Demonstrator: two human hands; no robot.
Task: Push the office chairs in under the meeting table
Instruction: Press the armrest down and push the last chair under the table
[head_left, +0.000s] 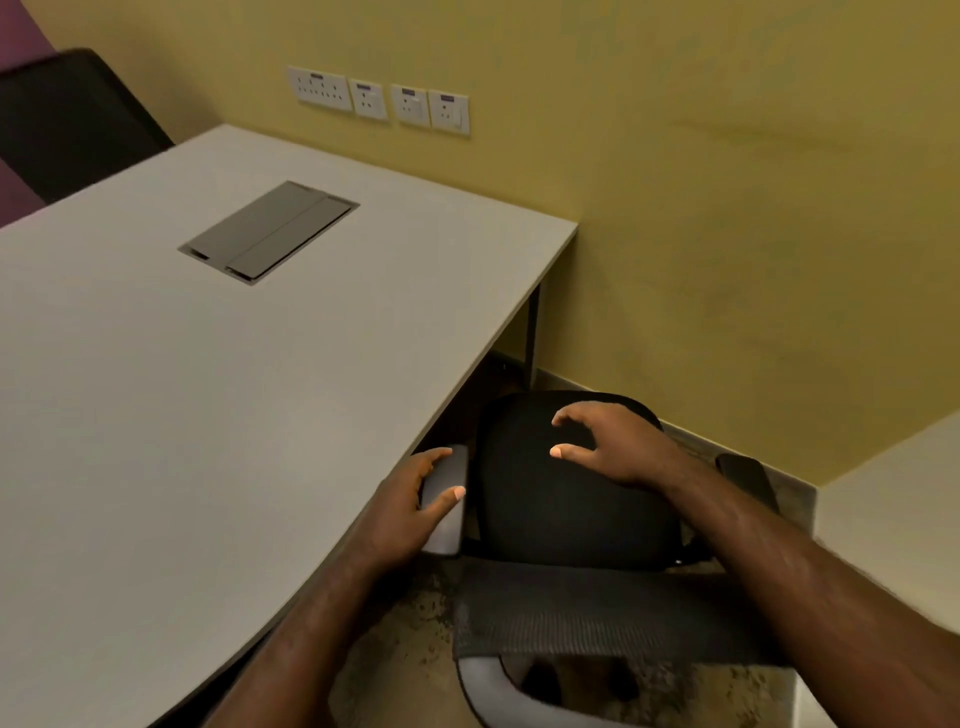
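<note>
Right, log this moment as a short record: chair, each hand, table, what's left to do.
chair: black office chair, beside the table's long edge, seat not under it
left hand: left hand on the grey armrest nearest the table, fingers open
right hand: right hand spread over the seat, contact unclear
table: grey meeting table, closed cable hatch in the top
second chair: dark chair back at the far side
remaining: near chair not yet pushed in

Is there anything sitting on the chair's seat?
No, the black seat holds no object; only the right hand hovers over it.
</note>
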